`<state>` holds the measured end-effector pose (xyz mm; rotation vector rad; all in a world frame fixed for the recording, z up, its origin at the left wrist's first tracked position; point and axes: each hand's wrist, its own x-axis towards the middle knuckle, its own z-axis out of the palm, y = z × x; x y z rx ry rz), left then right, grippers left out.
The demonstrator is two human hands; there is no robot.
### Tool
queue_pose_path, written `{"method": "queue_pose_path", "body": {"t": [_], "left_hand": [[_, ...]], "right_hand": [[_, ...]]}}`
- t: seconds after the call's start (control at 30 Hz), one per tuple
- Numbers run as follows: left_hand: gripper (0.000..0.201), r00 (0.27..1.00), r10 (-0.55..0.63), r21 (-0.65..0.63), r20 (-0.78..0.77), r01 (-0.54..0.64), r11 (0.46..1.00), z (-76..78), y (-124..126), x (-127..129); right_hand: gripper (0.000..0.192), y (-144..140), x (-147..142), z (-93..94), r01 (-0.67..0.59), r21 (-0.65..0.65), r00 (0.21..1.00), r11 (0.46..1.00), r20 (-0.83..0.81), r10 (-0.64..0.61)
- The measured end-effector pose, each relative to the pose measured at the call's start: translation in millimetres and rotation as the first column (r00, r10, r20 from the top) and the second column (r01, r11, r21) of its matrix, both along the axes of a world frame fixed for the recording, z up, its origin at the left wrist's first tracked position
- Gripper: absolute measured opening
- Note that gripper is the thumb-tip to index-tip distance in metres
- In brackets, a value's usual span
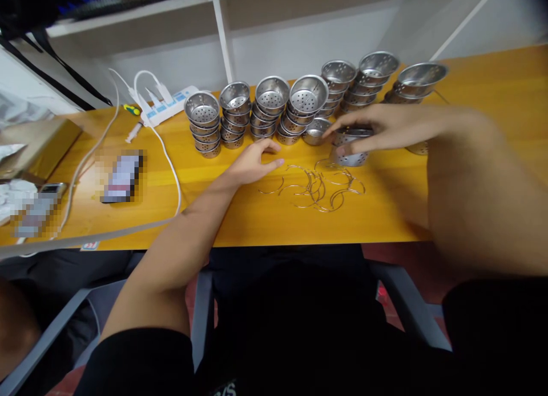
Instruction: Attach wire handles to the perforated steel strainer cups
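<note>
Looking down from the head view: my right hand reaches across the yellow desk, its grip closed around a small stack of perforated metal cups lying on its side, fingers over the top and thumb low on the near side. The stack rests on the desk just in front of the row of cup stacks near the back edge. My left hand lies on the desk, grip loose and holding nothing, fingertips just beside a pile of thin wire handles. The pile sits between my two hands, near the held stack. At far left, a white power strip and its cable lie on the desk.
</note>
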<state>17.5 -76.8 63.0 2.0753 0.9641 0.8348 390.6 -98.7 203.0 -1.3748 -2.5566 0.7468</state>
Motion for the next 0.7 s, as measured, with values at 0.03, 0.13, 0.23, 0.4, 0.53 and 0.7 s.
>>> {"method": "queue_pose_path", "body": {"t": [0.03,0.13,0.23,0.4,0.53,0.7], "left_hand": [[0.050,1.000,-0.013,-0.012,0.012,0.013,1.000,0.4,-1.2,0.6],[0.088,0.990,-0.115,-0.058,0.076,0.119,0.991,1.6,-8.4,6.5],[0.117,0.970,-0.188,-0.047,0.153,0.197,0.979,2.2,-17.1,15.8],[0.098,0.988,-0.095,-0.008,0.118,0.097,0.995,6.1,-17.1,17.0],[0.104,0.994,-0.059,0.006,0.095,0.059,0.998,7.7,-8.3,8.1],[0.114,0.992,-0.037,0.023,0.124,0.034,0.999,6.3,-5.9,4.9]], "right_hand": [[0.077,-1.7,-5.6,1.0,-0.025,-0.007,1.000,1.000,-0.011,0.025],[0.081,-11.2,-35.1,-7.3,-0.037,0.031,0.992,0.999,-0.120,0.040],[0.079,-27.4,-77.5,-27.3,0.117,0.139,0.974,0.983,-0.210,-0.086],[0.075,-43.7,-119.6,-50.4,0.187,0.249,0.968,0.950,-0.210,-0.136],[0.073,-34.5,-99.1,-51.5,0.158,0.275,0.956,0.948,-0.284,-0.077],[0.069,-21.2,-62.8,-56.3,-0.117,0.207,0.958,0.971,-0.234,0.165]]}}
